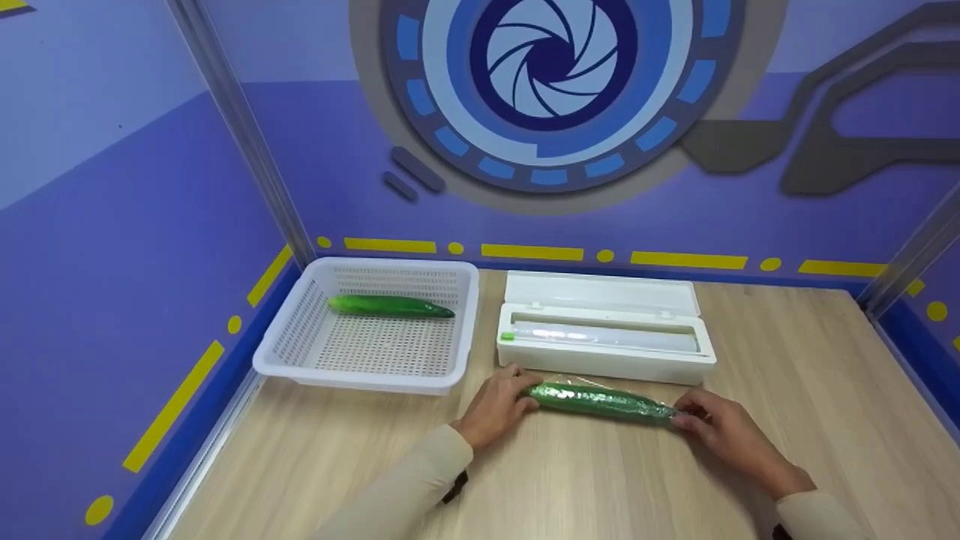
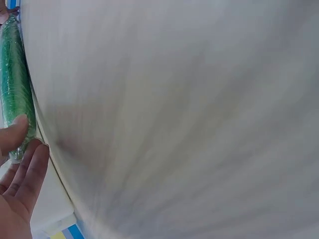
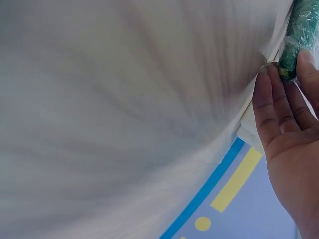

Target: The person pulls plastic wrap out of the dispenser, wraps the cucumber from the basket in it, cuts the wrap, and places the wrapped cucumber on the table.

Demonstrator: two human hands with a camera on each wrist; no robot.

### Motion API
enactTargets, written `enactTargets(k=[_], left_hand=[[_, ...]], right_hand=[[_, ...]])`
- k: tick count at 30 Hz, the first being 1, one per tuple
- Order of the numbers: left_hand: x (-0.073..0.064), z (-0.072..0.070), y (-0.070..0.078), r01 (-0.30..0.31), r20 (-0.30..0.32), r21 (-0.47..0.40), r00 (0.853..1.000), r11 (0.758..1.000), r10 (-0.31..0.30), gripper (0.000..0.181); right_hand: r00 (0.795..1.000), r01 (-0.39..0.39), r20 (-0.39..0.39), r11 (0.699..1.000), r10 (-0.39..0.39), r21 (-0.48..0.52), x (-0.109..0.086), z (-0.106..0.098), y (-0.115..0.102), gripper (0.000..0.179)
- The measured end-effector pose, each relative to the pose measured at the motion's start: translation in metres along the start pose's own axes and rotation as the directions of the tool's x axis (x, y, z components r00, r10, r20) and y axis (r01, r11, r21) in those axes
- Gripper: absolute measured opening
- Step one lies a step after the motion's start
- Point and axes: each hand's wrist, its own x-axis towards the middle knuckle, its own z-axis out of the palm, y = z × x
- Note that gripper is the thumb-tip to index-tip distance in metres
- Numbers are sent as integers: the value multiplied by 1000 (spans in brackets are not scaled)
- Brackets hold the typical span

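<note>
A green cucumber point(image 1: 600, 401) in clear cling film lies crosswise in front of the white film box, close over the wooden table. My left hand point(image 1: 499, 405) grips its left end, thumb on the near side and fingers on the far side. At the other end, my right hand point(image 1: 720, 431) pinches the tapered tip and the film gathered there. In the left wrist view the wrapped cucumber point(image 2: 17, 79) runs up from the thumb and fingers. The right wrist view has its crinkled film end point(image 3: 294, 55) between thumb and fingertips.
Just behind the cucumber stands a white cling film box point(image 1: 607, 364), lid raised, with a film roll point(image 1: 607, 337) inside. To the left is a white perforated basket point(image 1: 360, 381) holding an unwrapped cucumber point(image 1: 390, 306). Blue-purple panels point(image 1: 315, 150) border the wooden table point(image 1: 570, 480) at the back and sides.
</note>
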Motion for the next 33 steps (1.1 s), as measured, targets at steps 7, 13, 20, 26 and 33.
enactTargets(k=[7, 13, 20, 26, 33], left_hand=[[0, -2, 0, -34, -21, 0, 999, 999, 34, 28], [0, -3, -2, -17, -34, -56, 999, 998, 15, 15], [1, -7, -1, -1, -1, -89, 1000, 996, 1, 20], [1, -7, -3, 2, -8, -87, 1000, 996, -2, 27], [2, -6, -5, -28, -27, -26, 999, 999, 27, 28]], right_hand=[[999, 27, -26, 999, -28, -38, -1, 2, -2, 27], [998, 25, -63, 997, -29, -73, 2, 2, -5, 27], [997, 31, -74, 996, -38, -88, 3, 3, -4, 22], [996, 47, -73, 998, -51, -45, 1, 2, -2, 16], [999, 9, -30, 999, -11, -39, 3, -2, -2, 35]])
